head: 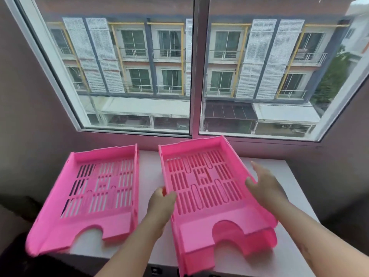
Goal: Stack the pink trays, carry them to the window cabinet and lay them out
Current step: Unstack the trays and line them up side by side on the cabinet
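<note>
A single pink slotted tray [95, 192] lies on the left of the white cabinet top [149, 168], its left side overhanging the edge. To its right sits a stack of pink trays [207, 184], at least two, one nested under the other. My left hand [161, 198] grips the left wall of the top tray of the stack, thumb inside. My right hand [263, 184] is at the stack's right wall, fingers spread, thumb touching the rim.
A large window [195, 66] with a centre frame rises right behind the cabinet. Dark walls close in on both sides. Bare cabinet top [279, 172] shows to the right of the stack. The cabinet's front edge is near my arms.
</note>
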